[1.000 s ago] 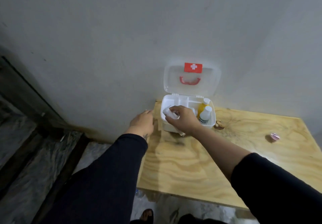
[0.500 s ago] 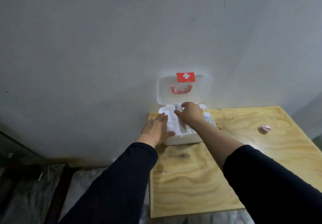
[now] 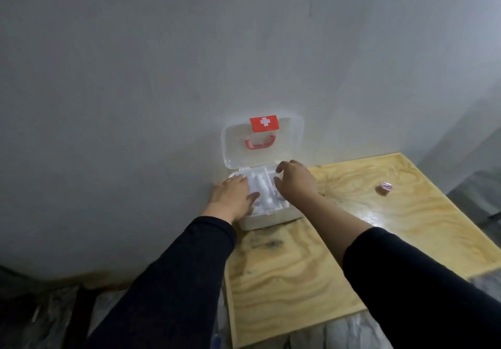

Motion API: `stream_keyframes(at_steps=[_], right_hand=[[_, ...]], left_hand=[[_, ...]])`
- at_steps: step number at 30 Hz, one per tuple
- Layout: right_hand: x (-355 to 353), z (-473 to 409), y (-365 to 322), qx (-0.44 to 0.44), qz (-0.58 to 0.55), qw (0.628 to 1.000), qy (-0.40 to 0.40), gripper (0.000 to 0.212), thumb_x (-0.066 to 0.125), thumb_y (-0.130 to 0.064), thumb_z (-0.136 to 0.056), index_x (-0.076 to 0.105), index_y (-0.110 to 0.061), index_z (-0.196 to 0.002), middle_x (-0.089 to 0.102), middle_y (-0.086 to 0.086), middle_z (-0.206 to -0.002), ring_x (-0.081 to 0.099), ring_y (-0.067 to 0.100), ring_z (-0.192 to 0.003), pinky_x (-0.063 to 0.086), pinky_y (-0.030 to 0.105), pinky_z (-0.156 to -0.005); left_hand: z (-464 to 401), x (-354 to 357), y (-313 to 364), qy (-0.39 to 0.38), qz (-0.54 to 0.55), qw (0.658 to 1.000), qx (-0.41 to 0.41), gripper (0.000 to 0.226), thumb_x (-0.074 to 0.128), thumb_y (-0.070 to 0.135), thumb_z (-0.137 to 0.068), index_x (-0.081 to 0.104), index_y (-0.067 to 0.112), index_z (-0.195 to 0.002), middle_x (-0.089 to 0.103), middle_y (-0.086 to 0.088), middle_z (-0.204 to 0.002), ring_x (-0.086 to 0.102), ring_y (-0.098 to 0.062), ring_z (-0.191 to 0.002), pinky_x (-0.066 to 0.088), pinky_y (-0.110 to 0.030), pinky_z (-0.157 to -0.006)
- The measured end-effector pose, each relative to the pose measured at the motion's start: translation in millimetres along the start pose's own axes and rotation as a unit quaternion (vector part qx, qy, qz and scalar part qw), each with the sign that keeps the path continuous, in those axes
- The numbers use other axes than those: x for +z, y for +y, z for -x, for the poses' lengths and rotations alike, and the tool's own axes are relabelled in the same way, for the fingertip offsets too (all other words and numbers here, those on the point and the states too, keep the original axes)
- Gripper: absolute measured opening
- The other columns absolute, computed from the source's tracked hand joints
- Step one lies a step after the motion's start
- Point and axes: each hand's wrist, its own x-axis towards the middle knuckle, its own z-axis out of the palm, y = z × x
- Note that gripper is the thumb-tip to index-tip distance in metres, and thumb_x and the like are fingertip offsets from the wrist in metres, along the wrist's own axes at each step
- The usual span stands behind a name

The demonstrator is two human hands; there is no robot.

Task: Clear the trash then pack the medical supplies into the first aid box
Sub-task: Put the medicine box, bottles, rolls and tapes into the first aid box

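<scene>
Your left hand (image 3: 233,196) lies flat on the left edge of the first aid box (image 3: 267,220), palm down, with the fingers spread and relaxed; it grasps nothing and only steadies the box. A second ago this hand rested on the wood beside the box, so it has moved onto it.

Just right of your left fingertips you see the white inner tray (image 3: 261,191), moulded plastic with long shallow channels and a smooth, slightly shiny surface. One second ago the bottles stood open to view in the box and your right hand held a white bundle there; now the tray covers them. I judge from this that the packing is almost finished and the tray is being seated.

Behind both hands the clear lid (image 3: 287,145) stands upright against the grey wall, with its red cross label (image 3: 264,124) and red curved handle (image 3: 259,142).

Your right hand (image 3: 295,183) hovers over the right side of the tray, fingers half curled and loose, holding nothing I can see.

Well to the right of your right fingers, a small round pink cap (image 3: 386,186) remains on the pale plywood table (image 3: 298,267), whose grain is wavy and glossy under the light.
</scene>
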Motion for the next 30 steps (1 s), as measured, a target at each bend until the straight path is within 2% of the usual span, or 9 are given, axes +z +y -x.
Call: stream_keyframes(at_steps=[4, 8, 13, 15, 20, 25, 30], right_hand=[[-29.7, 5.1, 37.2, 0.044, 0.039, 0.998, -0.006, 0.029, 0.055, -0.023, -0.087, 0.062, -0.017, -0.114, 0.061, 0.009, -0.12, 0.058, 0.028, -0.112, 0.048, 0.033, -0.084], [-52.7, 20.1, 76.4, 0.086, 0.066, 0.994, -0.026, 0.032, 0.059, -0.023, -0.085, 0.062, -0.021, -0.116, 0.062, 0.006, -0.124, 0.056, 0.025, -0.117, 0.048, 0.032, -0.085], [-44.0, 46.4, 124.3, 0.124, 0.047, 0.99, -0.045, 0.03, 0.058, -0.02, -0.086, 0.064, -0.021, -0.115, 0.063, 0.008, -0.123, 0.058, 0.025, -0.116, 0.049, 0.032, -0.087], [-31.4, 54.7, 138.6, 0.118, 0.033, 0.99, -0.064, 0.029, 0.059, -0.019, -0.086, 0.065, -0.019, -0.115, 0.063, 0.011, -0.123, 0.057, 0.026, -0.116, 0.047, 0.031, -0.09], [10.2, 66.9, 167.7, 0.093, 0.01, 0.991, -0.092, 0.036, 0.058, -0.015, -0.086, 0.061, -0.022, -0.122, 0.053, 0.01, -0.127, 0.052, 0.03, -0.116, 0.048, 0.037, -0.095], [31.0, 70.3, 198.3, 0.039, 0.04, 0.994, -0.097, 0.03, 0.049, -0.013, -0.093, 0.062, -0.018, -0.12, 0.055, 0.01, -0.122, 0.049, 0.031, -0.112, 0.045, 0.037, -0.091], [9.0, 51.4, 233.7, 0.039, 0.023, 0.995, -0.084, 0.029, 0.05, -0.011, -0.093, 0.064, -0.019, -0.117, 0.057, 0.011, -0.115, 0.052, 0.03, -0.11, 0.049, 0.039, -0.09]], left_hand=[[-12.9, -28.7, 37.3, 0.02, 0.009, 0.998, 0.064, 0.051, 0.042, 0.04, -0.097, 0.042, 0.017, -0.143, 0.046, -0.003, -0.147, 0.044, -0.025, -0.133, 0.038, -0.041, -0.106], [-24.8, -34.0, 84.5, -0.018, 0.052, 0.993, 0.104, 0.048, 0.044, 0.035, -0.094, 0.047, 0.02, -0.14, 0.051, -0.002, -0.144, 0.048, -0.026, -0.13, 0.043, -0.04, -0.104], [-26.4, -3.3, 130.4, -0.064, 0.052, 0.985, 0.153, 0.044, 0.047, 0.039, -0.094, 0.056, 0.018, -0.132, 0.06, -0.004, -0.134, 0.057, -0.025, -0.121, 0.048, -0.039, -0.099], [-27.3, 11.9, 142.9, -0.081, 0.054, 0.983, 0.157, 0.039, 0.047, 0.035, -0.094, 0.059, 0.015, -0.125, 0.063, -0.007, -0.129, 0.059, -0.028, -0.115, 0.05, -0.038, -0.093], [-35.7, 42.0, 161.7, -0.113, 0.04, 0.978, 0.171, 0.042, 0.047, 0.033, -0.095, 0.055, 0.018, -0.133, 0.056, -0.002, -0.139, 0.054, -0.025, -0.124, 0.048, -0.038, -0.096], [-48.9, 62.0, 178.4, -0.129, 0.024, 0.978, 0.165, 0.032, 0.047, 0.029, -0.095, 0.062, 0.012, -0.118, 0.064, -0.009, -0.124, 0.059, -0.03, -0.111, 0.045, -0.034, -0.081], [-68.5, 70.7, 202.6, -0.157, 0.02, 0.978, 0.136, 0.043, 0.045, 0.027, -0.097, 0.053, 0.015, -0.137, 0.055, -0.005, -0.141, 0.054, -0.027, -0.126, 0.047, -0.038, -0.101]])
